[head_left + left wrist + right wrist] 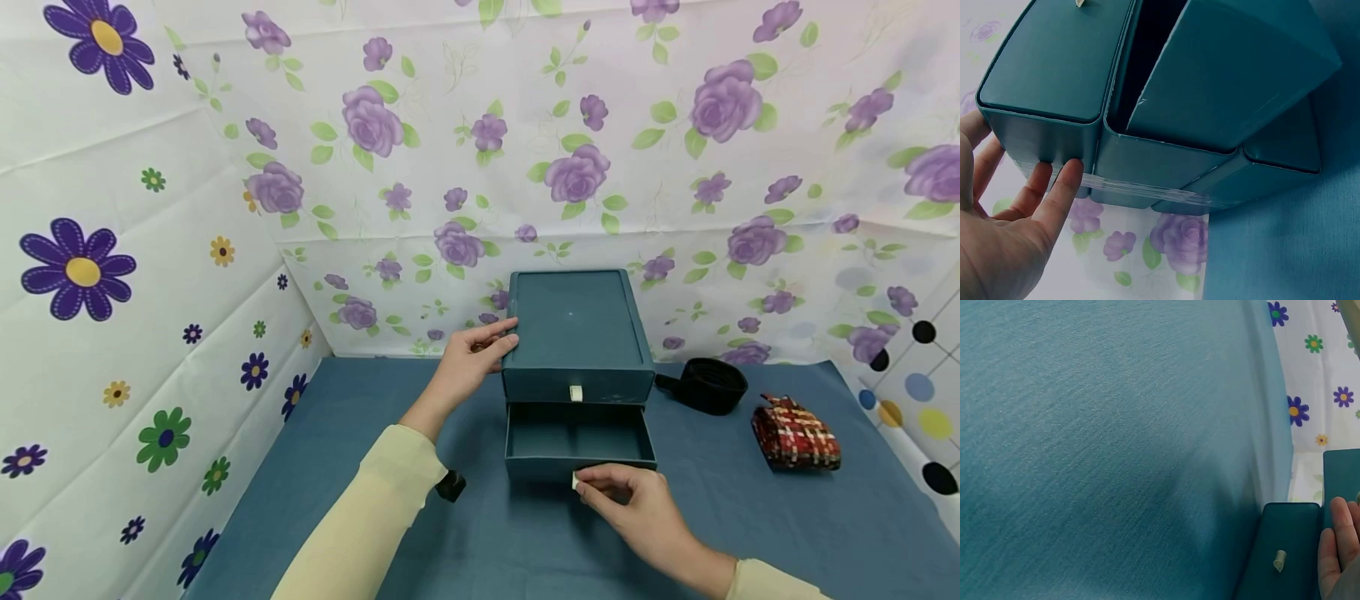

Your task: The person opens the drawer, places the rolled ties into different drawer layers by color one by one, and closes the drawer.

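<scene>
A dark teal drawer cabinet (573, 321) stands at the back of the table, its drawers stacked. The middle drawer (577, 437) is pulled out, and its visible inside holds nothing. At its front, my right hand (637, 504) pinches the small cream knob (575, 481) between thumb and fingers. My left hand (468, 362) lies against the cabinet's left side near the top, fingers extended; in the left wrist view its fingertips (1072, 169) touch the side wall. The top drawer (540, 385) is closed. Below the pulled one, the bottom drawer (1291, 531) shows its own knob (1279, 560) in the right wrist view.
Right of the cabinet lies a coiled black strap (708, 387), with a folded plaid cloth item (797, 437) farther right. Blue cloth covers the table (750, 517). A flower-print sheet (450, 100) hangs right behind the cabinet, and another (150, 350) borders the left.
</scene>
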`<action>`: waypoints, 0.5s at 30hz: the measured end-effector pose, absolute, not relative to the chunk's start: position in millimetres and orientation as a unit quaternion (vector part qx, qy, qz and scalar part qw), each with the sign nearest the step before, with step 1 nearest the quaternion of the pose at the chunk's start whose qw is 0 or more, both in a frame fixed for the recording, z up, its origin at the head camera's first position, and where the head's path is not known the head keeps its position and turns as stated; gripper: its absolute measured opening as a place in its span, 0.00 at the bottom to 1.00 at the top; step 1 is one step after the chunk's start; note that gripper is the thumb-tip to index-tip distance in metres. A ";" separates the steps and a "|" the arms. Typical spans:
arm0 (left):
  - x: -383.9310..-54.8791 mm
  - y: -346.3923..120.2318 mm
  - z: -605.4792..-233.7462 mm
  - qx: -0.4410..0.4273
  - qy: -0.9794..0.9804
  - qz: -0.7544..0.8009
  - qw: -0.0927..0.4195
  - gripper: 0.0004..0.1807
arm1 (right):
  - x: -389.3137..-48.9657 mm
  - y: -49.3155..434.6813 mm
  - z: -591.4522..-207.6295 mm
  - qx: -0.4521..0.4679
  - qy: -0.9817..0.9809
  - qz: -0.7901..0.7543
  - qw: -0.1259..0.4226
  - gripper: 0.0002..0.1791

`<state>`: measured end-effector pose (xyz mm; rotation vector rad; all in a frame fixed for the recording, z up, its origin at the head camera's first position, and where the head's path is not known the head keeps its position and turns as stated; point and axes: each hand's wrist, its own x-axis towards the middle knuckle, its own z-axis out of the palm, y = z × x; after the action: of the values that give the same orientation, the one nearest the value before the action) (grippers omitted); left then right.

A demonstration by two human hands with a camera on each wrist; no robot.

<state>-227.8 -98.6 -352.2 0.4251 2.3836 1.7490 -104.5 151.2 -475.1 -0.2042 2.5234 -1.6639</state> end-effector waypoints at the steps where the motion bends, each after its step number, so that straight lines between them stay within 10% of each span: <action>1: -227.7 -98.6 -352.3 0.142 0.796 0.584 0.078 0.23 | -104.0 151.2 -475.2 -0.067 0.832 -0.548 0.056 0.15; 15: -227.9 -98.2 -353.1 0.145 0.795 0.584 0.075 0.24 | -100.2 150.6 -478.0 -0.075 0.836 -0.542 0.052 0.15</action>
<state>-227.9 -98.2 -353.1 0.4363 2.3862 1.7522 -100.2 150.6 -478.0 -0.2270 2.5417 -1.6483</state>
